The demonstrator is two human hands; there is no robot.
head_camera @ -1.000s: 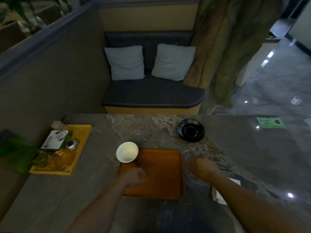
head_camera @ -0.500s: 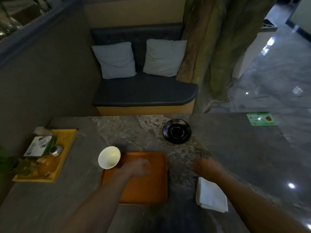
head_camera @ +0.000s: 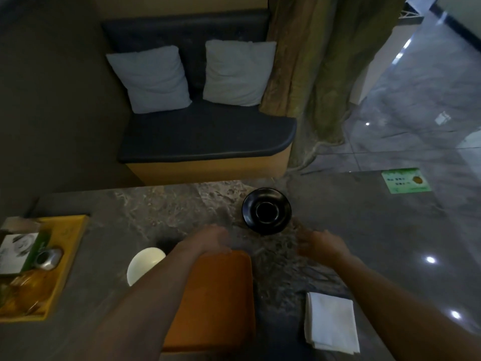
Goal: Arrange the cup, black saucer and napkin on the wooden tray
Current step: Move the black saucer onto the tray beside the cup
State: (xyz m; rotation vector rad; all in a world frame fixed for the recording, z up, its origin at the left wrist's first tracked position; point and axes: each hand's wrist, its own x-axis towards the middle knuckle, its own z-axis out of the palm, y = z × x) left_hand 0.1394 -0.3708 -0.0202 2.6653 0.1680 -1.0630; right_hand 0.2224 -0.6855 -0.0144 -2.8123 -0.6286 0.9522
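Marble table (head_camera: 156, 204): your work surface, all three items on it, none on the wooden tray (head_camera: 221, 303) yet. Tray sits bare in front of you, left forearm crossing it. Napkin (head_camera: 331, 323) lies folded, right of the tray, well apart. Black saucer (head_camera: 266, 211) rests beyond the tray's far right corner; both hands converge just short of it, likely the first pick. Cup (head_camera: 144, 264) stands just beside the tray's left edge. Left hand (head_camera: 212, 241) and right hand (head_camera: 321, 244) hold nothing (blurred; finger spread cannot be told).

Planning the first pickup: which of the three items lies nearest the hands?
The black saucer, just beyond both hands; the cup and napkin lie nearer the person.
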